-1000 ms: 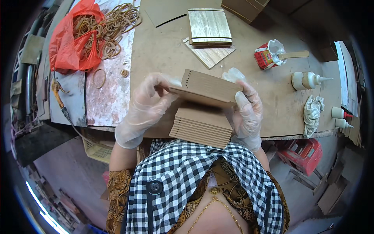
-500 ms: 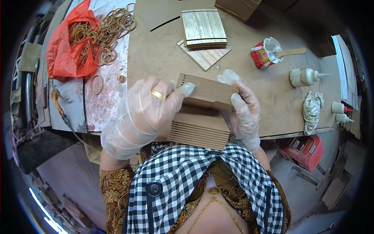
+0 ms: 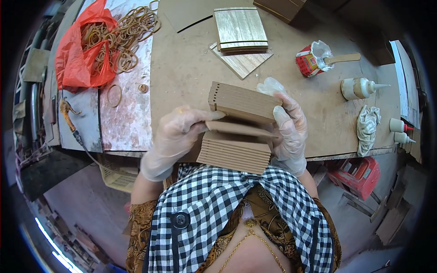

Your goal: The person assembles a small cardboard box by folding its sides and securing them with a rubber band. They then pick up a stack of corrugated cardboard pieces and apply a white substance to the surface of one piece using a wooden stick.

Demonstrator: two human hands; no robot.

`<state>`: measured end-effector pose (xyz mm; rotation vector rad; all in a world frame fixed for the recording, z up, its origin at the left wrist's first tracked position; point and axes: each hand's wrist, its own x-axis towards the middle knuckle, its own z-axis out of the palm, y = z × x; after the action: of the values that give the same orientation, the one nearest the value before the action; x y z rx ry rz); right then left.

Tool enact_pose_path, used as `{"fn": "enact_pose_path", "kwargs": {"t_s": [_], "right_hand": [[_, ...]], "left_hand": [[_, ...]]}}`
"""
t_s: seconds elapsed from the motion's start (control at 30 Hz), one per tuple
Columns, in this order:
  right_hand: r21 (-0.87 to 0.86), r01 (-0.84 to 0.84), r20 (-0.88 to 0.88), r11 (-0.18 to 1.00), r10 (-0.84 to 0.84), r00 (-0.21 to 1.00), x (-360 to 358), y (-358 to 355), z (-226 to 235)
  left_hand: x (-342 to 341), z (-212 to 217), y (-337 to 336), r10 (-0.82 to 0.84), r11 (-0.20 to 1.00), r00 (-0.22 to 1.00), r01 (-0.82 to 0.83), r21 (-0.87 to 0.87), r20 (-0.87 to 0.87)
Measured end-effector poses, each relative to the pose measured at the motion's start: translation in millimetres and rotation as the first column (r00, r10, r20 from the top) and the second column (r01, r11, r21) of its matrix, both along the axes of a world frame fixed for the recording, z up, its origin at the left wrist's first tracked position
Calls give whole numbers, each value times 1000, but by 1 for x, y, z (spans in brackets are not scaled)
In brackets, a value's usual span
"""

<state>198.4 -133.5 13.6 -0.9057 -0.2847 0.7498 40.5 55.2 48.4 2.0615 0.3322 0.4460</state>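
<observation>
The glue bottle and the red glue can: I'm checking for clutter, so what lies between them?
In the head view, only bare tabletop lies between the red glue can and the glue bottle; the can's wooden stick reaches out just above that gap.

Both hands gloved in thin clear plastic, raised in front of the torso. Left hand [image 3: 175, 132]: palm down, wrist bent, forearm rising from lower left, fingers [image 3: 207, 116] stretched rightward, tips pinched closed. Right hand [image 3: 287, 129]: held upright, palm facing left, fingers curled in a clamping grip, thumb forward.
</observation>
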Motion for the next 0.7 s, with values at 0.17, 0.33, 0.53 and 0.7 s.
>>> {"fn": "enact_pose_path", "kwargs": {"t_s": [0.17,0.33,0.53,0.7], "right_hand": [[-14,-25,39,1000,25,999,0,-2,-5],[-29,-82,158,996,86,984,-3,-5,-3],[-138,-196,610,971,239,755,-6,-17,-27],[-86,-201,709,976,202,675,-9,-7,-31]], "left_hand": [[-13,-25,-4,63,919,996,-80,-385,-57],[-25,-28,7,323,871,938,-243,-427,125],[16,-2,-45,101,847,950,75,-526,297],[15,-51,-40,65,865,956,90,-494,287]]}}
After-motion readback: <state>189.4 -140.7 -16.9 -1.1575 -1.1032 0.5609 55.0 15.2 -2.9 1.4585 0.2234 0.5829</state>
